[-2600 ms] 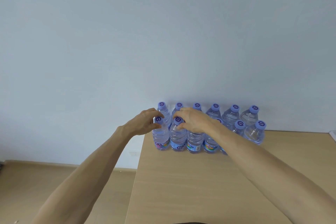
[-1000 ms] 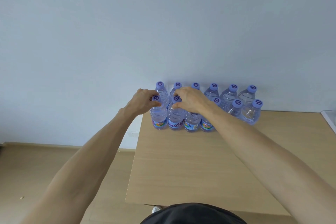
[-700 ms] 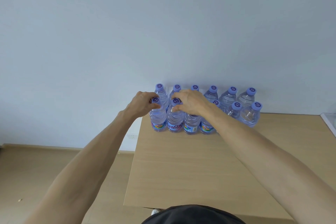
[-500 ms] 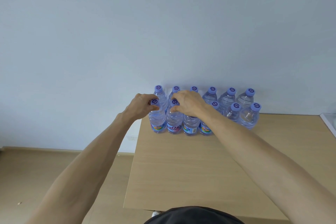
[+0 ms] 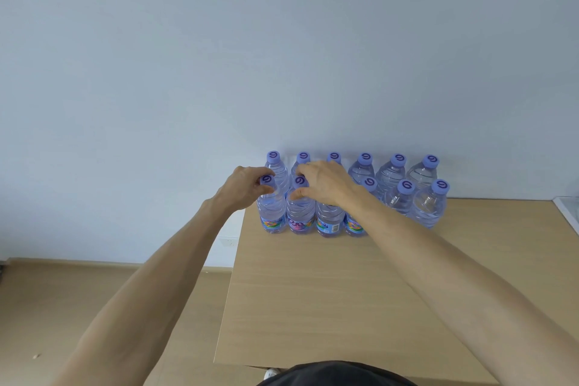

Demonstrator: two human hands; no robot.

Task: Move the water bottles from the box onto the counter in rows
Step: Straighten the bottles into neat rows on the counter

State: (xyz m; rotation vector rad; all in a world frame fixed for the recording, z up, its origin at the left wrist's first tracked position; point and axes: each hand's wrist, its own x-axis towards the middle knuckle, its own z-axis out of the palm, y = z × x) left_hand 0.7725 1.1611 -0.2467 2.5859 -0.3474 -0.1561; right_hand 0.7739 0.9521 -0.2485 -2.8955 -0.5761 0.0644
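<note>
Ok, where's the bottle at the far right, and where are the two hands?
Far-right front bottle (image 5: 428, 207), head view, clear body.
Left hand (image 5: 242, 189), head view, back of hand.
Right hand (image 5: 326, 182), head view, back of hand.

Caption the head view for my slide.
Left hand and right hand grip caps of two front-row bottles on the counter.

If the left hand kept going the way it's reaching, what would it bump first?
Probably the back-row bottle just behind the front-row bottle whose neck the left hand grips. Past that is the wall. Depth is hard to judge.
</note>
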